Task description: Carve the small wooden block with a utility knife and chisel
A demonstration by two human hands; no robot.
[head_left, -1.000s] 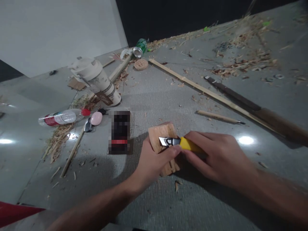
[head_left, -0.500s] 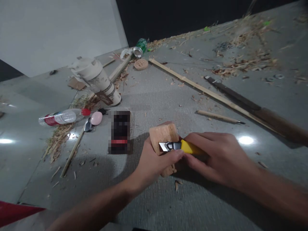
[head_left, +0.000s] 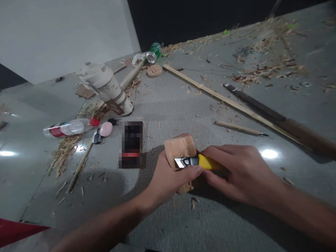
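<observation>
Near the lower middle, my left hand [head_left: 166,176] is closed round a light brown wooden piece [head_left: 180,146], with the thumb stretched toward the knife. My right hand [head_left: 237,171] grips a yellow utility knife [head_left: 208,162]. The knife's bare metal blade points left and lies across the near side of the wooden piece, just above my left thumb. The lower end of the piece shows below my left hand. My left fingers behind the wood are hidden.
A phone [head_left: 132,144] lies left of my hands. Further left are a plastic bottle [head_left: 70,128] and a white tumbler [head_left: 110,87]. A bamboo strip [head_left: 210,91], a long dark-bladed tool [head_left: 262,110] and a thin wooden-handled tool [head_left: 237,127] lie to the right. A green can [head_left: 153,52] is behind.
The wooden piece and knife blade have shifted very slightly, with the blade a little lower against the wood. Both hands keep their hold.
</observation>
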